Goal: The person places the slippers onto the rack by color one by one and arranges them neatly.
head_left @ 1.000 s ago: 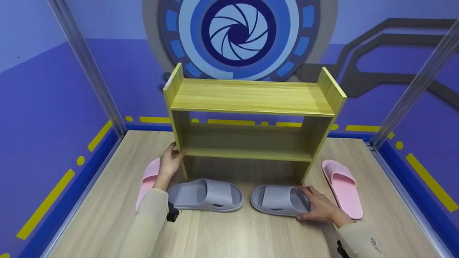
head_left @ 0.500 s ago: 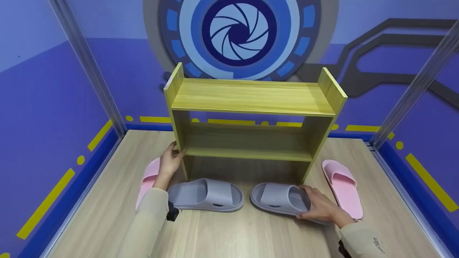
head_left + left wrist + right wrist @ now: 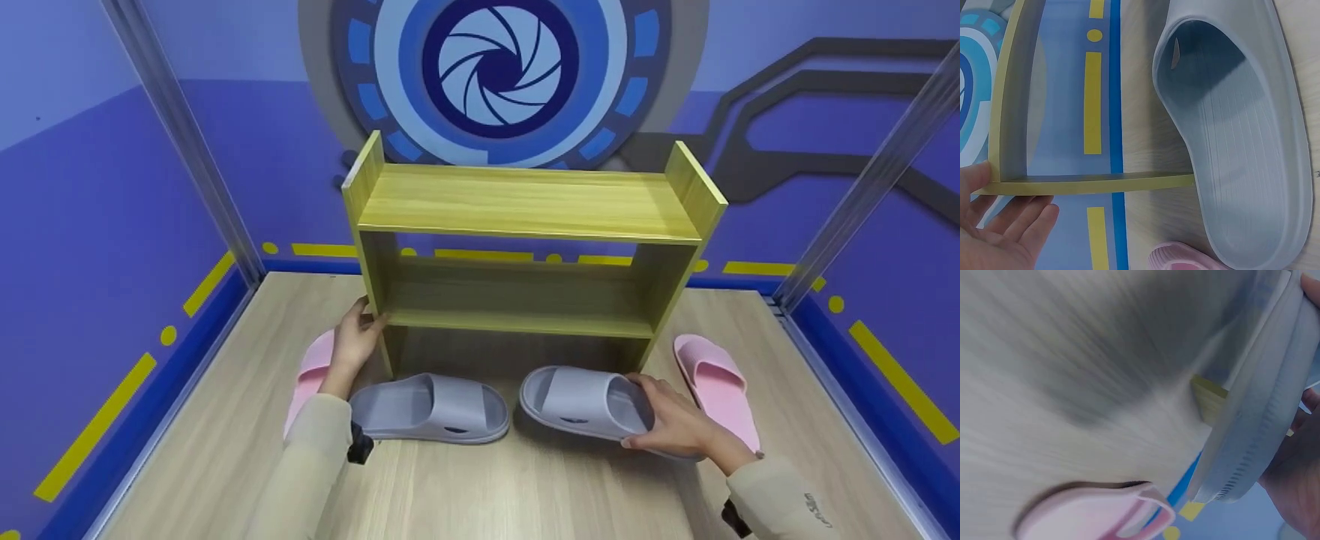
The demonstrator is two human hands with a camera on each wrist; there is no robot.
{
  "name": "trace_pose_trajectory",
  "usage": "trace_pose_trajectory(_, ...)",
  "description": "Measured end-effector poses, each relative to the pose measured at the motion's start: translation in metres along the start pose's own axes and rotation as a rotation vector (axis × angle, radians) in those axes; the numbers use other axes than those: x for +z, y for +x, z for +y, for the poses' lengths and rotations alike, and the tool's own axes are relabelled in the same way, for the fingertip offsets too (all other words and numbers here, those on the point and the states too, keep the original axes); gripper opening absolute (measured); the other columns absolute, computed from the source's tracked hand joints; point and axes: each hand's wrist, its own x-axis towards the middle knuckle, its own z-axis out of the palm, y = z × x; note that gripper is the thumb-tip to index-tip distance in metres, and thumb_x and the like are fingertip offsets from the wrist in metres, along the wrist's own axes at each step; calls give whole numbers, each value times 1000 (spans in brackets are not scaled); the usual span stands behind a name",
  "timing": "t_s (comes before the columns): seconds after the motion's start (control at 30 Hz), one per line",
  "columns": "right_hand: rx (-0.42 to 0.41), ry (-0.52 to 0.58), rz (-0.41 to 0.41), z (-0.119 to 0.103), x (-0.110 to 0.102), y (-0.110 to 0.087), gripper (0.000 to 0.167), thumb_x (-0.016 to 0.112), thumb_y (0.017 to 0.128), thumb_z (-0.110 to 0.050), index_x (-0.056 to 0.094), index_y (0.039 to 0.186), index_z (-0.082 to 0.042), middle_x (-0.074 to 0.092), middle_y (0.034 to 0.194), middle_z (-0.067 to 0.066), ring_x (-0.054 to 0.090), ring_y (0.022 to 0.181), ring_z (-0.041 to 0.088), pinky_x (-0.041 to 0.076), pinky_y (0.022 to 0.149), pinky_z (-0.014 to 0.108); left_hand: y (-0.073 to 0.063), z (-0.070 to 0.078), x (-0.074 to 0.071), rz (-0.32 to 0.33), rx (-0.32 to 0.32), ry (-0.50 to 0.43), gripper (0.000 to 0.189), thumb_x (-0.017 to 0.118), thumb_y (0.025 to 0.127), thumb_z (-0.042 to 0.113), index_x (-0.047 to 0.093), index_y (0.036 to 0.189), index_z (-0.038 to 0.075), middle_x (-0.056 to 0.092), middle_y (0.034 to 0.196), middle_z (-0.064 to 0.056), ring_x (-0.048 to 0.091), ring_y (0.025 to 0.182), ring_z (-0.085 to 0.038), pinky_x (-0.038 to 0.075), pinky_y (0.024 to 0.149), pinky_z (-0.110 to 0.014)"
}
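Observation:
My right hand [image 3: 671, 420] grips a grey slipper [image 3: 577, 397] across its heel end, thumb on the near edge and fingers on the far edge. In the right wrist view the grey slipper [image 3: 1258, 405] is tilted and off the floor, with its shadow below. My left hand [image 3: 356, 341] holds the left side panel of a yellow wooden shelf rack [image 3: 517, 202], its thumb and fingers on either side of the board in the left wrist view. Another grey slipper [image 3: 457, 409] lies on the floor before the rack, toe to the right.
A pink slipper [image 3: 720, 397] lies right of the rack. A second pink slipper [image 3: 309, 375] lies at the left, partly hidden by my left arm. The wooden floor [image 3: 480, 495] is bounded by blue walls [image 3: 97, 247] with metal corner posts.
The right hand has lifted its grey slipper from the floor, its toe moving up and slightly farther from me. My left hand, the rack and the other slippers have stayed put.

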Motion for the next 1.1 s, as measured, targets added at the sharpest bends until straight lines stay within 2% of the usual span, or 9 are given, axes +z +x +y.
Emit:
trace_pose_trajectory(0.43, -100, 32, 12, -26, -34, 11, 98, 75, 54, -54, 34, 129, -7, 47, 109, 4, 44, 95, 18, 41, 77, 41, 0, -1, -1, -2, 19, 28, 44, 57, 83, 6, 42, 121, -11, 52, 105, -34, 54, 94, -40, 46, 77, -44)
trace_pose_trajectory(0.87, -133, -1, -26, -58, -71, 17, 93, 71, 59, -55, 32, 131, -11, 43, 120, 3, 42, 103, 18, 41, 82, 46, 0, -1, -1, -4, 21, 23, 44, 57, 83, 6, 42, 121, -11, 52, 105, -34, 54, 95, -40, 46, 78, -43)
trace_pose_trajectory(1.1, -206, 7, -17, -76, -97, 23, 88, 72, 62, -49, 32, 130, -8, 43, 119, 4, 42, 100, 17, 43, 76, 39, 1, -1, -1, -1, 18, 12, 43, 57, 84, 6, 43, 121, -9, 51, 108, -33, 54, 95, -40, 45, 78, -43)
